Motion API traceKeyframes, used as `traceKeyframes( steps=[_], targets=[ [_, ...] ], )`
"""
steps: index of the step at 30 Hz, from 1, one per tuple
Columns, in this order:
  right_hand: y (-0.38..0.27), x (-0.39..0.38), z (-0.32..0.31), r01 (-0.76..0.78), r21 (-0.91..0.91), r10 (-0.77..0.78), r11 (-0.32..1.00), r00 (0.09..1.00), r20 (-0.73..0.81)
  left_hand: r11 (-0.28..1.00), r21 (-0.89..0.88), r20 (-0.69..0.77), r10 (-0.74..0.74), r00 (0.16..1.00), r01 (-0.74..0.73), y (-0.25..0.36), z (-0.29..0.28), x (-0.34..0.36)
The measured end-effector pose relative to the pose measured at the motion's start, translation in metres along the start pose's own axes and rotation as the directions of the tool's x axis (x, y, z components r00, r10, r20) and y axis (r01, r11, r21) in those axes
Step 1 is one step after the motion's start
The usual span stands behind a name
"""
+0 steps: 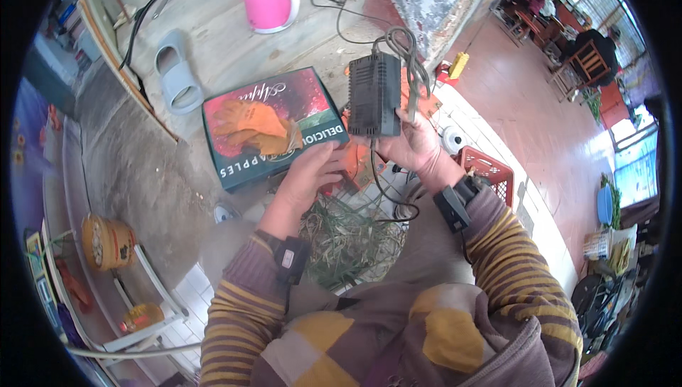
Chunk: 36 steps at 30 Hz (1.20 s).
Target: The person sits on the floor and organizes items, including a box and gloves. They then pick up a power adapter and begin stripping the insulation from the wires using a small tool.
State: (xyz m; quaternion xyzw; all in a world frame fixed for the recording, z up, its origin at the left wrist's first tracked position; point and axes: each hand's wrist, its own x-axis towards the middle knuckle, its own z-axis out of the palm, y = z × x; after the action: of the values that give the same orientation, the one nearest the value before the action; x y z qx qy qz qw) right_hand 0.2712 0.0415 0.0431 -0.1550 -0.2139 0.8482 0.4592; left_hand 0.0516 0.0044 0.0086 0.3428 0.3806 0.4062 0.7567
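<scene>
**Striped sleeves (pixel 526 273) nearest, black charger (pixel 374 92) in the right hand (pixel 413 147)**

Patterned sweater (pixel 320 337) cloth fills the lower middle, and a black device is strapped at each wrist. The right hand curls round the charger's lower right edge, holding it up above the leafy greens (pixel 348 245); a looped cord (pixel 408 46) hangs beside its upper right. The left hand (pixel 310 170) is partly open, nothing visible in its grip, close to a red and dark-green box (pixel 302 92); whether it touches, I cannot tell. An orange glove (pixel 259 124) lies on the box. Beyond, a pink kettle (pixel 268 0) and a grey slipper (pixel 176 78) rest on the pale surface (pixel 220 46).
</scene>
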Motion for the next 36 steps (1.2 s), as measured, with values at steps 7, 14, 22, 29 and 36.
traceKeyframes(
  steps=[7, 14, 22, 29, 36],
  targets=[
    [0.049, 0.018, 0.005, -0.216, 0.059, 0.219, 0.975, 0.974, -0.064, 0.971, -0.237, 0.166, 0.039, 0.985, 0.002, 0.007, -0.001, 0.004],
    [0.045, 0.031, -0.008, -0.192, -0.06, 0.198, 0.979, 0.974, 0.114, 0.962, -0.267, 0.129, 0.1, 0.987, -0.063, 0.014, -0.001, 0.017],
    [0.038, 0.028, -0.017, -0.173, -0.225, 0.202, 0.959, 0.973, 0.112, 0.974, -0.227, 0.113, 0.05, 0.992, -0.023, 0.007, -0.001, 0.019],
    [0.039, 0.031, -0.029, -0.179, -0.367, 0.144, 0.913, 0.982, -0.121, 0.974, -0.221, 0.048, 0.066, 0.997, -0.054, 0.013, -0.007, 0.013],
    [0.038, 0.034, -0.031, -0.183, -0.383, 0.127, 0.905, 0.978, -0.168, 0.976, -0.207, 0.034, 0.075, 0.997, -0.066, 0.016, -0.017, 0.015]
  ],
)
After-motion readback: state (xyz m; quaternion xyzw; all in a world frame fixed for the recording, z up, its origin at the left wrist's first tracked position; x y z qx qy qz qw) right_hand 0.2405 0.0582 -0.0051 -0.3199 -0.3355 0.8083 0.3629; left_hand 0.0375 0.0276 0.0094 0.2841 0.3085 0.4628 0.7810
